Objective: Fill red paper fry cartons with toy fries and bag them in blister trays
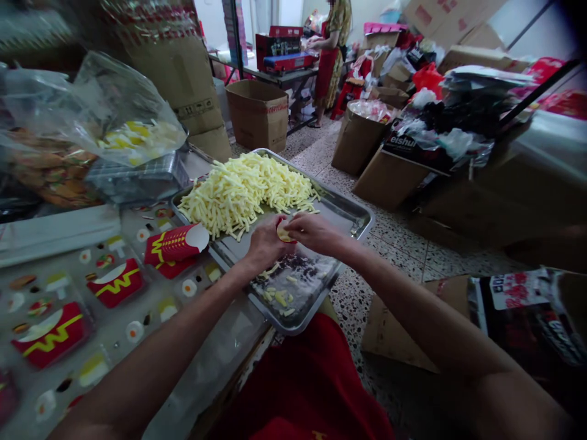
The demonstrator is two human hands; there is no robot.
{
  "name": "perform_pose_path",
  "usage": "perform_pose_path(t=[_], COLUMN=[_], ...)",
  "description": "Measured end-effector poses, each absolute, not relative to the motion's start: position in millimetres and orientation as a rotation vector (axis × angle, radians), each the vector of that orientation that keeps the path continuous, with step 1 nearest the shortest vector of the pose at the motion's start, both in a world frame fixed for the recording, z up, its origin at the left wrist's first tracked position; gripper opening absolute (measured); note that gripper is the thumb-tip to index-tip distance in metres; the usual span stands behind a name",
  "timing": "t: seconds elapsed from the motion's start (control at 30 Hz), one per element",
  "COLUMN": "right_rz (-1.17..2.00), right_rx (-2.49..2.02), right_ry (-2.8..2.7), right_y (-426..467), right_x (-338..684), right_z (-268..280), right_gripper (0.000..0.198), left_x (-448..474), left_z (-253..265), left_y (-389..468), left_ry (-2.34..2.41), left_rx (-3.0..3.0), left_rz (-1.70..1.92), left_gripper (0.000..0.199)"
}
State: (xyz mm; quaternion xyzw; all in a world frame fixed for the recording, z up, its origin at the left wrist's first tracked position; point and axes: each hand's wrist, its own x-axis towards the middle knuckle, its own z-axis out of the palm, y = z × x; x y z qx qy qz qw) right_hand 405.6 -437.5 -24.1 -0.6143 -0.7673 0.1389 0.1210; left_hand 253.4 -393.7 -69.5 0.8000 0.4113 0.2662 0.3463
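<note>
My left hand (265, 245) is wrapped round a small red carton (285, 231) with a pale yellow inside, held over the metal tray (362, 227). At the carton's mouth are the bent fingers of my right hand (316, 232), pressed together; whatever is in them is hidden. A large heap of pale yellow fry-shaped sticks (247, 189) fills the far left part of the tray, just beyond both hands. Several loose bits (279, 297) lie scattered at its near end. Left of the tray, a stack of red fry cartons (177, 244) with yellow zigzags rests on the table.
Clear packs with red cartons and small food pieces (114, 281) cover the table (192, 342) at left. Behind them stand plastic bags (137, 116) and a grey box (137, 180). Cardboard boxes (257, 116) line the speckled floor (394, 244). A person (328, 61) stands at a far table.
</note>
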Motion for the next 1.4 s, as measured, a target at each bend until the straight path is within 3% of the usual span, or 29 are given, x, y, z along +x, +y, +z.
perform_pose_path(t=[0.13, 0.23, 0.37, 0.5, 0.87, 1.17, 1.3, 1.4], right_rz=[0.286, 0.408, 0.639, 0.727, 0.647, 1.063, 1.082, 1.119], right_rx=[-1.874, -1.84, -1.478, -1.253, -1.036, -0.489, -0.451, -0.556], right_ry=[-1.863, -1.735, -1.767, -1.689, -1.945, -2.431, -2.527, -2.479], right_y=[-445.2, -448.3, -448.6, -454.1, -517.7, -532.1, -542.0, -535.5], right_x=[384.4, 351.2, 313.4, 297.4, 216.8, 38.0, -14.2, -10.1], right_z=[-33.1, -36.0, -25.9, -6.8, -28.6, -33.5, -25.7, -36.1], right_gripper=[0.018, 0.014, 0.022, 0.01, 0.022, 0.017, 0.04, 0.043], left_x=[241.4, 220.5, 168.1, 117.1, 37.3, -115.2, -213.8, -285.5], left_z=[-67.7, -69.1, -66.4, -61.0, -50.0, -52.2, -56.0, -57.1], left_y=[-408.7, -420.9, -433.8, -443.6, -524.6, -640.4, -666.3, -658.5], left_ry=[1.133, 1.222, 1.275, 1.224, 1.028, 1.55, 1.919, 2.461], left_rx=[2.088, 2.088, 1.957, 1.78, 1.5, 1.291, 1.136, 1.062], left_rz=[0.887, 0.997, 1.097, 1.248, 1.308, 1.408, 1.376, 1.024], left_gripper=[0.06, 0.061, 0.068, 0.085, 0.082, 0.078, 0.08, 0.074])
